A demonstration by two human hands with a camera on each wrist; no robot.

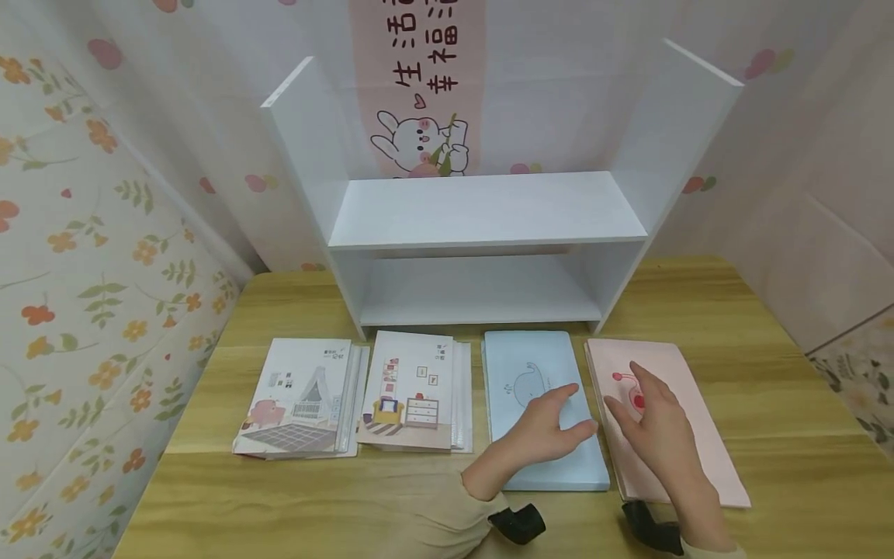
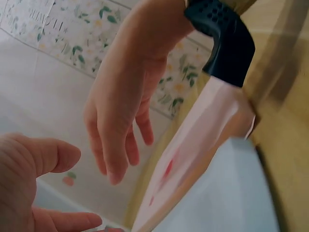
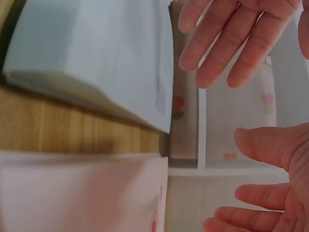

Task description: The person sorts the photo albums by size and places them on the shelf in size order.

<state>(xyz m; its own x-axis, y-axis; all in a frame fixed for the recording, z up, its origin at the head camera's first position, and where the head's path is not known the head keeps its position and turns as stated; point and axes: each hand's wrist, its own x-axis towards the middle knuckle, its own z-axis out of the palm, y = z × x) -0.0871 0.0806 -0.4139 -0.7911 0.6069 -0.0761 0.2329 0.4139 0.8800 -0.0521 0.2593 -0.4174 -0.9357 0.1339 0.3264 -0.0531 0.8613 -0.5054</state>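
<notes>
My left hand (image 1: 543,427) hovers over the light blue book stack (image 1: 527,361), which has a whale drawing on its cover. Its thumb and fingers are spread, with nothing between them. To the right, my right hand (image 1: 660,425) is held over the pink book stack (image 1: 705,435), fingers extended and holding nothing. In the right wrist view a gap of wood separates the blue stack (image 3: 111,53) from the pink stack (image 3: 82,193). The left wrist view shows the right hand (image 2: 120,96) above the pink cover, fingers pointing down.
A white two-level shelf (image 1: 489,210) stands at the back of the wooden table (image 1: 789,435). On the left lie two white albums, one with a tent picture (image 1: 296,400) and one with a yellow chair (image 1: 408,392). Printed curtains (image 1: 105,233) surround the table.
</notes>
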